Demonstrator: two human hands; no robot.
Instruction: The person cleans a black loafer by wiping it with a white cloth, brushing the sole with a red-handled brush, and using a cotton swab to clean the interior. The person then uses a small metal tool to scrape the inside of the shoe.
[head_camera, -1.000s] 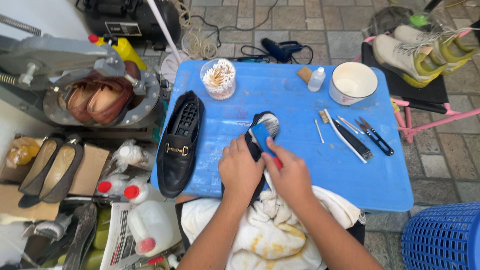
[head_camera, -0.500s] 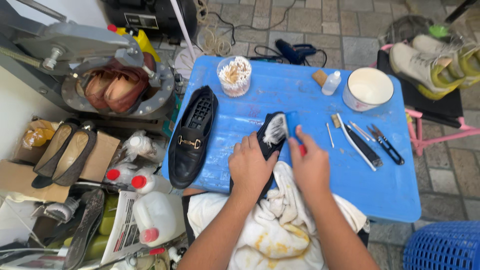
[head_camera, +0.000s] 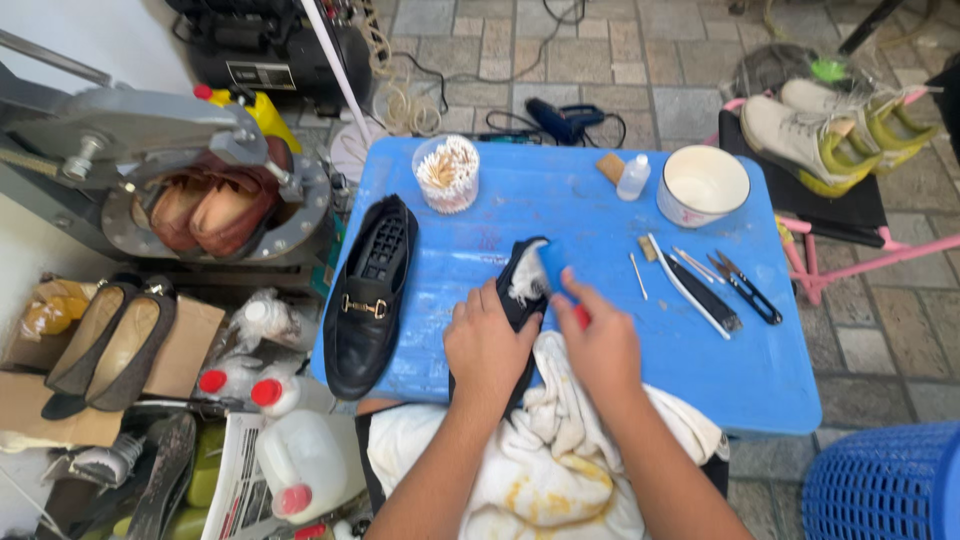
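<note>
Down at the near edge of the blue plastic table (head_camera: 590, 240), our left hand (head_camera: 487, 352) is wrapped around a black shoe (head_camera: 520, 290), gripping it from the side with the toe pointing away from us and white foam on its upper. Our right hand (head_camera: 598, 345) sits just beside it, fingers curled around a small brush of which we see only a red bit (head_camera: 581, 318) and a blue bit near the fingertips. Both hands rest over a stained white cloth (head_camera: 540, 460) spread on our lap.

Left of the held shoe lies its partner, a black loafer (head_camera: 365, 300) with a gold bar across the vamp. Behind it stands a clear round tub of cotton swabs (head_camera: 446, 172). Farther right we see a small clear bottle (head_camera: 633, 177) with a white cap, and next to it a white bowl (head_camera: 703, 185). Near the right side lie a flat brush (head_camera: 700, 296) and small black snips (head_camera: 748, 290).

Off the table to the left, white jugs with red caps (head_camera: 290, 450) stand on the floor.
</note>
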